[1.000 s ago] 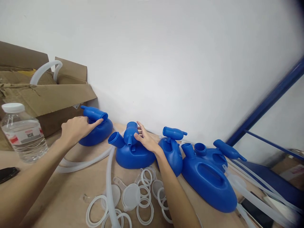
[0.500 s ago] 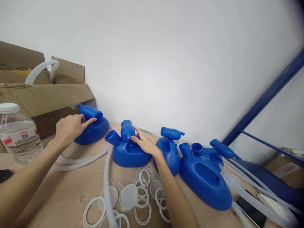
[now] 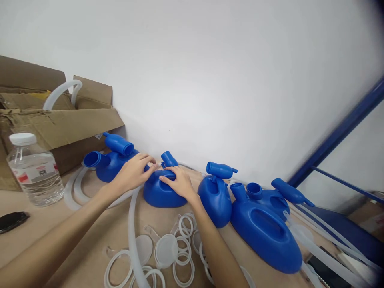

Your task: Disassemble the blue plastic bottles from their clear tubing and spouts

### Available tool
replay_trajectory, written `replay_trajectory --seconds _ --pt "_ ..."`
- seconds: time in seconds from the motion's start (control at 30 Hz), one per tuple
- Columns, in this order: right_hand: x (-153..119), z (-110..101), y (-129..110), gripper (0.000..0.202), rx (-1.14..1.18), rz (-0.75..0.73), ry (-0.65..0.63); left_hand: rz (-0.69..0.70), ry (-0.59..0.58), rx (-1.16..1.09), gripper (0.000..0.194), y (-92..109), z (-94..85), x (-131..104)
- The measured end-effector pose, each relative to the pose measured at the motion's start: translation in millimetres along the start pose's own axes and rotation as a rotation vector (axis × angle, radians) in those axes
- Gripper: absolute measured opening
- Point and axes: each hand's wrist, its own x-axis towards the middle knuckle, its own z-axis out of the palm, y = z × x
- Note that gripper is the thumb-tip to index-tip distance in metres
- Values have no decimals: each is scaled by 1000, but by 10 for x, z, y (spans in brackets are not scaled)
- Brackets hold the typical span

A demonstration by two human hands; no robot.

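Hands meet on the second blue container point(image 3: 163, 193), mid-tabletop against the wall: left hand point(image 3: 132, 173) and right hand point(image 3: 177, 182) lie open-fingered upon it, gripping nothing. Pressing unevenly might tip it onto the loose white rings point(image 3: 183, 256).

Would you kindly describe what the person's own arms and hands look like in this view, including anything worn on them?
Both arms are bare along all that shows: no sleeves are in view. The left hand and the right hand wear no gloves, and no rings, watch or bracelet can be seen on the fingers or wrists. No markings show. The nails look short and unpainted, though they are small in this picture.
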Motion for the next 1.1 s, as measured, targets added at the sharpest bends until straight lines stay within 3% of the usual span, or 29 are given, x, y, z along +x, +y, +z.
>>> replay_trajectory --seconds 0.1,0.2,0.27,0.33,0.43,0.53,0.6,0.7,0.77,0.8,0.83,0.93,1.0,1.1 --pt "-9 11 17 61 -49 -43 -5 76 -102 22 58 -136 182 -34" --pt "-16 37 50 66 -137 -46 32 102 -194 148 60 -223 237 -55" --pt "-22 30 96 73 -173 40 58 43 -218 240 58 -206 224 -60" --pt "-28 -22 167 79 -178 222 53 -39 -220 335 57 -142 201 -63" --pt "-28 -209 276 86 -126 493 -38 -163 -224 410 58 -36 184 -71" --pt "-18 -538 278 79 24 486 -80 -226 -197 428 57 1 194 -87" --pt "-26 -816 204 62 146 395 10 -237 -156 443 55 -14 208 -102" --pt "-113 -1226 106 50 60 236 334 -234 -81 485 53 -62 243 -120" --pt "-230 -1430 139 55 -115 259 483 -243 -40 503 53 -95 284 -114" --pt "-299 -1500 193 62 -190 333 493 -246 -23 508 53 -109 310 -103" --pt "-369 -1551 266 73 -244 431 456 -249 -8 511 53 -123 339 -85" --pt "-545 -1611 521 101 -325 657 191 -249 39 553 54 -141 428 -10" --pt "-607 -1616 643 107 -348 675 83 -245 75 592 53 -122 475 37" --pt "-630 -1614 698 110 -373 636 49 -154 128 655 45 -49 524 77"
